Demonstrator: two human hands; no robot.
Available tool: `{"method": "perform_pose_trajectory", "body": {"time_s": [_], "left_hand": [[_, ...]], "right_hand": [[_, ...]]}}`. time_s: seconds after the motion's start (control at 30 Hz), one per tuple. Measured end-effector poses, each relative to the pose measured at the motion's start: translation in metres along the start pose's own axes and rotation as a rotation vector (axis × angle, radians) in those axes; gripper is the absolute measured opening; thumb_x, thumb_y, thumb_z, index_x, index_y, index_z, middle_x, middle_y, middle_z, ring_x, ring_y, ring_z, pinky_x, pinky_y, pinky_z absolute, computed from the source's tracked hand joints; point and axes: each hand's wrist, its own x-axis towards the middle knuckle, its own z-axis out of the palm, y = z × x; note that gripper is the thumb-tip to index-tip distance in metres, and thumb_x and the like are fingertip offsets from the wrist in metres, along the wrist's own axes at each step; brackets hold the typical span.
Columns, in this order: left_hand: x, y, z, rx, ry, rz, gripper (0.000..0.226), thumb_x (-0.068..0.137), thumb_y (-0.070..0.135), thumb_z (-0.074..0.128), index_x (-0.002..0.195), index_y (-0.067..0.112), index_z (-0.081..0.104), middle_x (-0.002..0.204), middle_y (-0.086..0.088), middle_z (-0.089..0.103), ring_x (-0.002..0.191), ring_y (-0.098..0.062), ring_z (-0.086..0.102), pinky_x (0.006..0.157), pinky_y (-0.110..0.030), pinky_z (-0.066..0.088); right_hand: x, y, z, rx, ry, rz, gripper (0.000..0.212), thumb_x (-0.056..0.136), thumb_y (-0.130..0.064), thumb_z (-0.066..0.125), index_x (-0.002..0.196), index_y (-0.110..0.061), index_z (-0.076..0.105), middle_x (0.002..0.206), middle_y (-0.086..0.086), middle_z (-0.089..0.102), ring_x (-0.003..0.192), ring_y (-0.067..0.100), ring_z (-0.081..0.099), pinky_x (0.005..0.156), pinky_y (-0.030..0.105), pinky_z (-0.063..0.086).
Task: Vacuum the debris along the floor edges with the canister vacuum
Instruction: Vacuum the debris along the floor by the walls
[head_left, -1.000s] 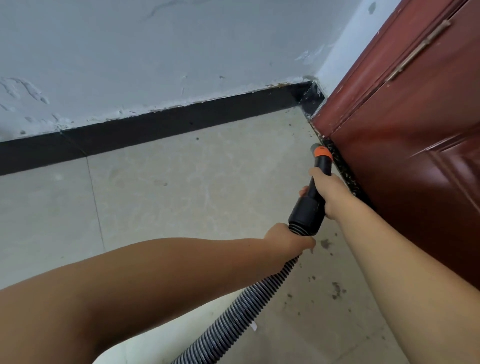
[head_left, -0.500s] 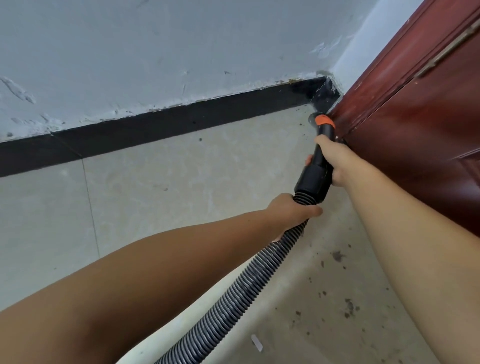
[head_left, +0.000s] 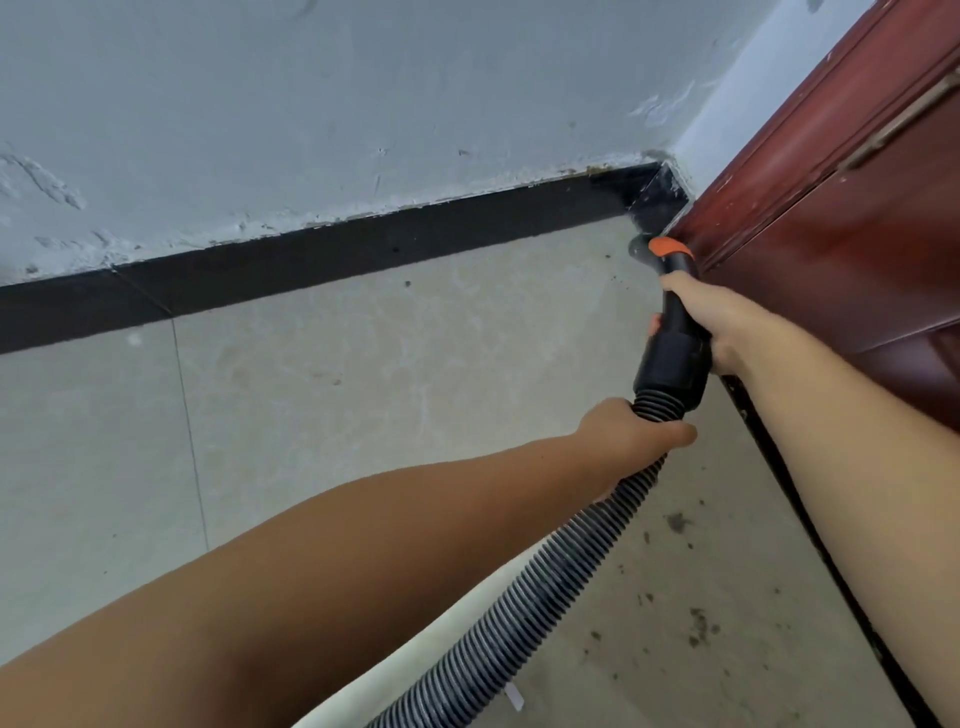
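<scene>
Right hand (head_left: 727, 322) grips the vacuum nozzle (head_left: 672, 312), its orange tip at the floor corner, one o'clock; left hand (head_left: 631, 431) clutches the ribbed hose (head_left: 545, 592). Best keep the tip low along the door (head_left: 831, 260) edge; debris (head_left: 696, 629) remains at five o'clock.

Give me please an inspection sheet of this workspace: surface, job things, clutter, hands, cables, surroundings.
Surface: tile floor, dark debris near the door.
Job things: nozzle at the corner; hose trails back.
Clutter: white scrap beside the hose.
Hands: left hand grips the hose; right hand grips the black handle.
Cables: nothing seen.
Surroundings: grey wall, black skirting, red door.
</scene>
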Motion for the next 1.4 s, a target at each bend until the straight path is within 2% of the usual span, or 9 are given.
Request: {"method": "perform_pose_trajectory", "body": {"time_s": [0.13,0.3,0.43,0.63,0.73,0.87,1.13,1.27,1.4], "left_hand": [[-0.019,-0.021,0.025,0.048,-0.066,-0.046,0.029,0.084,0.028,0.07,0.098,0.007,0.055,0.08,-0.01,0.056,0.073,-0.027,0.058,0.077,-0.04,0.055],[-0.032,-0.035,0.025,0.046,-0.026,-0.038,0.02,0.085,0.024,0.067,0.092,0.01,0.055,0.076,-0.007,0.056,0.07,-0.025,0.056,0.078,-0.039,0.056],[-0.036,-0.034,0.009,0.041,0.018,-0.008,0.018,0.085,0.022,0.066,0.09,0.01,0.054,0.073,-0.006,0.053,0.068,-0.025,0.055,0.078,-0.04,0.056],[-0.023,-0.018,-0.023,-0.009,0.072,0.005,0.017,0.085,0.02,0.067,0.083,0.011,0.053,0.07,-0.006,0.052,0.055,-0.019,0.052,0.058,-0.028,0.049],[-0.017,-0.007,-0.032,-0.032,0.116,0.041,0.019,0.086,0.02,0.068,0.085,0.009,0.052,0.07,-0.008,0.052,0.055,-0.021,0.052,0.058,-0.029,0.049],[-0.014,-0.004,-0.04,-0.053,0.166,0.061,0.023,0.086,0.019,0.067,0.095,0.003,0.054,0.07,-0.009,0.053,0.055,-0.021,0.052,0.059,-0.03,0.049],[-0.036,-0.039,-0.035,-0.108,0.218,-0.012,0.017,0.084,0.018,0.063,0.09,0.006,0.052,0.068,-0.007,0.05,0.054,-0.02,0.051,0.058,-0.029,0.047],[-0.049,-0.058,-0.042,-0.155,0.272,-0.02,0.014,0.083,0.016,0.062,0.088,0.007,0.052,0.067,-0.006,0.05,0.053,-0.019,0.051,0.057,-0.028,0.048],[-0.059,-0.066,-0.041,-0.195,0.27,-0.038,0.013,0.083,0.015,0.061,0.086,0.009,0.051,0.067,-0.005,0.05,0.051,-0.017,0.05,0.055,-0.026,0.048]], "right_hand": [[-0.012,0.03,-0.024,0.035,-0.005,0.057,0.028,0.094,-0.029,0.059,0.107,-0.012,0.041,0.044,0.006,0.054,0.034,0.016,0.053,0.041,0.029,0.051],[-0.02,0.046,-0.02,0.077,-0.017,0.039,0.021,0.095,-0.027,0.058,0.098,-0.012,0.043,0.042,0.006,0.053,0.034,0.016,0.053,0.041,0.029,0.051],[-0.02,0.041,-0.002,0.091,-0.049,0.04,0.023,0.094,-0.029,0.058,0.091,-0.011,0.044,0.043,0.006,0.055,0.036,0.016,0.054,0.044,0.03,0.052],[-0.004,0.02,0.024,0.086,-0.056,0.004,0.022,0.092,-0.029,0.06,0.095,-0.013,0.045,0.046,0.007,0.059,0.04,0.017,0.057,0.051,0.03,0.053],[0.003,0.004,0.035,0.086,-0.057,-0.013,0.022,0.091,-0.027,0.061,0.095,-0.013,0.044,0.052,0.007,0.06,0.042,0.017,0.057,0.052,0.029,0.052],[0.006,-0.004,0.049,0.045,-0.092,-0.034,0.022,0.092,-0.027,0.059,0.094,-0.013,0.042,0.047,0.007,0.059,0.042,0.018,0.056,0.057,0.032,0.054],[-0.013,0.027,0.074,-0.033,-0.231,-0.038,0.02,0.092,-0.028,0.058,0.102,-0.015,0.047,0.052,0.007,0.061,0.043,0.018,0.058,0.052,0.032,0.055],[-0.026,0.042,0.095,-0.053,-0.267,-0.074,0.016,0.091,-0.024,0.057,0.099,-0.015,0.048,0.06,0.008,0.059,0.045,0.019,0.057,0.054,0.033,0.054],[-0.037,0.049,0.105,-0.112,-0.314,-0.078,0.012,0.091,-0.022,0.056,0.097,-0.016,0.047,0.057,0.007,0.058,0.045,0.019,0.056,0.055,0.032,0.054]]}}
